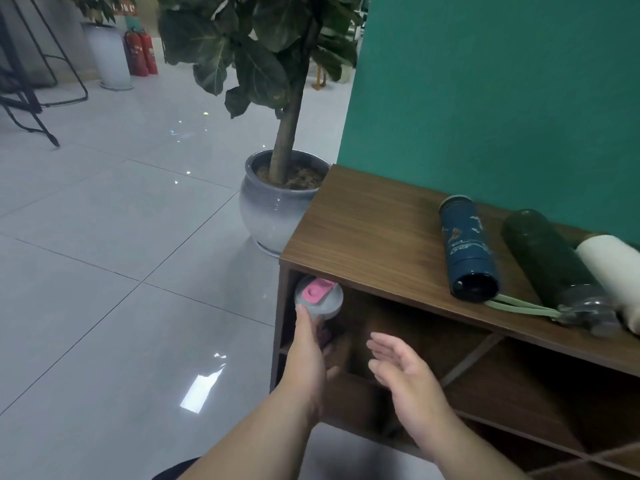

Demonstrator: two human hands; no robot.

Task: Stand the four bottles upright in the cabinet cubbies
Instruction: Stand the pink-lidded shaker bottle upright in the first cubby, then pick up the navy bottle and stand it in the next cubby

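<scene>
A low wooden cabinet (374,223) with a brown plank top stands against a teal wall (502,98); its right end is cut off by the frame edge. In the upper cubby at the cabinet's left end, a clear bottle with a grey lid and pink flip cap (318,297) stands upright just under the top board. Only its lid and a little of its shoulder show; the body is lost in the cubby's shadow and behind the left hand (308,355), whose fingers are wrapped around the bottle's near side, thumb tip against the lid rim. Whether the bottle's base rests on the shelf cannot be told.

The right hand (405,372) hangs in front of the same cubby, palm turned left, fingers spread loosely and holding nothing, apart from the bottle.

Three bottles lie on their sides toward the right end of the cabinet top. A dark blue printed flask (465,247) is nearest the middle, its dark end facing the front edge. Just beside it lies a dark green bottle with a clear grey cap and pale green strap (547,258), the cap blurred. Against it lies a cream-white bottle (613,268), partly cut off at the frame edge.

A potted tree in a grey glazed pot (277,209) stands on the tiled floor (121,220) by the cabinet's left back corner.
</scene>
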